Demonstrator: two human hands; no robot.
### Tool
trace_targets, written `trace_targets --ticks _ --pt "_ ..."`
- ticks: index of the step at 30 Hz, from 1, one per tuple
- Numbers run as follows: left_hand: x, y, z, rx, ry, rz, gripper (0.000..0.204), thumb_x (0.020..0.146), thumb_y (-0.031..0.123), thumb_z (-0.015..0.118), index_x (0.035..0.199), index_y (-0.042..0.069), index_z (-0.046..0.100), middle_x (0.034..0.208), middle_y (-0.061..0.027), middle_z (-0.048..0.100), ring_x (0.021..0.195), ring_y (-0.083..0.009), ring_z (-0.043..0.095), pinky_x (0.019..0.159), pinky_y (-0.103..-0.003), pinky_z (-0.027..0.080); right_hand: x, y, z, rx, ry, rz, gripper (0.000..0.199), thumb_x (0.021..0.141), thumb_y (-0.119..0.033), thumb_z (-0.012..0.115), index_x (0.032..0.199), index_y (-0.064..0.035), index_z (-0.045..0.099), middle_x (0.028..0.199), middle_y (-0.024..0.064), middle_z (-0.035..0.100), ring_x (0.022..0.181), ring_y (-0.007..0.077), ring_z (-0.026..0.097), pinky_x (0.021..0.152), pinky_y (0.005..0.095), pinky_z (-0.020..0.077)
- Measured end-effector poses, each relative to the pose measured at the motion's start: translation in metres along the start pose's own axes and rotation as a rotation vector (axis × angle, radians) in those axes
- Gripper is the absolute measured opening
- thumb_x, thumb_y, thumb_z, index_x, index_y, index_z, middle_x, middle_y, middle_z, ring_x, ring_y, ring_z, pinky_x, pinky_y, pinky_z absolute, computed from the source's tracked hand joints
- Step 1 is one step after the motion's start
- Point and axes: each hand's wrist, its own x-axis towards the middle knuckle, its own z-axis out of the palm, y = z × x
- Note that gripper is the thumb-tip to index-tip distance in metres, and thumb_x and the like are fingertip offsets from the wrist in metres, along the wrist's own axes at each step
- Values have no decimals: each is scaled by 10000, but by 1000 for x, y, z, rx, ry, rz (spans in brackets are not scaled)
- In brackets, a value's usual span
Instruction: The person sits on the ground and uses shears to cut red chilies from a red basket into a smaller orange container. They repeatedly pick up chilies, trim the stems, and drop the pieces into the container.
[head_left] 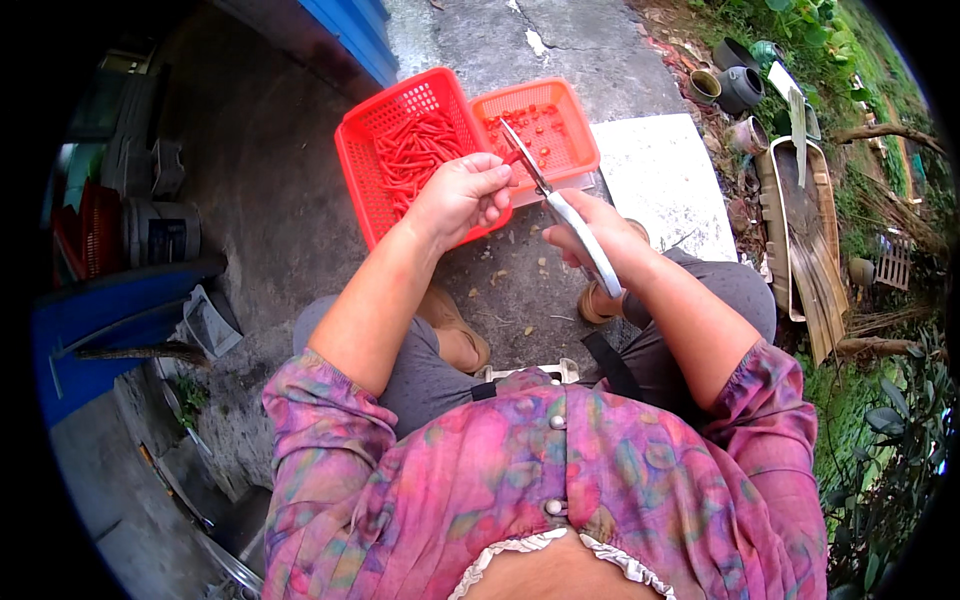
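Observation:
My left hand (462,195) pinches a red chili (512,157) at its fingertips, over the front edge of a red basket (365,160) full of whole red chilies (412,152). My right hand (595,235) grips grey-handled scissors (570,215), the blades pointing up-left and meeting the chili. Just behind them an orange basket (575,125) holds several cut red pieces (535,125).
Both baskets stand on rough concrete ground. A white slab (665,185) lies to the right, with clay pots (730,90) and a long trough (800,230) beyond. Blue tarp and a grey bucket (160,232) are at the left. My knees and sandalled feet sit below the hands.

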Motion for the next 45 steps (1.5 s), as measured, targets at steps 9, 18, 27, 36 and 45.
trace_targets --ticks 9,18,27,36,45 --pt "2 0 -6 -71 9 14 117 929 140 500 876 62 571 632 13 573 493 -64 530 447 -182 430 -6 -11 -3 40 -8 91 312 812 -125 615 1086 -29 501 652 0 492 501 84 469 425 236 387" --pt "0 1 -1 -63 -28 10 115 929 119 489 896 46 572 643 -1 570 502 -78 537 470 -191 451 -3 -2 1 -75 -11 -17 373 827 -137 616 1163 -30 492 756 -2 516 596 69 482 512 224 416" --pt "2 -3 -6 -4 26 35 173 930 172 499 796 82 561 582 30 532 456 -59 489 415 -184 384 -7 -10 -2 24 18 34 294 805 -137 650 1047 -15 536 642 11 527 482 79 495 422 233 403" --pt "-1 3 3 155 62 31 139 918 136 494 802 91 557 572 22 539 443 -63 484 414 -181 369 1 8 1 -71 34 -88 378 787 -176 673 1095 -18 523 708 71 580 551 118 539 478 277 425" --pt "-1 3 2 227 118 59 176 903 169 514 762 81 573 559 28 517 453 -62 463 422 -204 357 -5 -9 -2 -33 -6 74 309 816 -114 634 1085 -26 510 678 8 518 481 71 475 399 227 380"
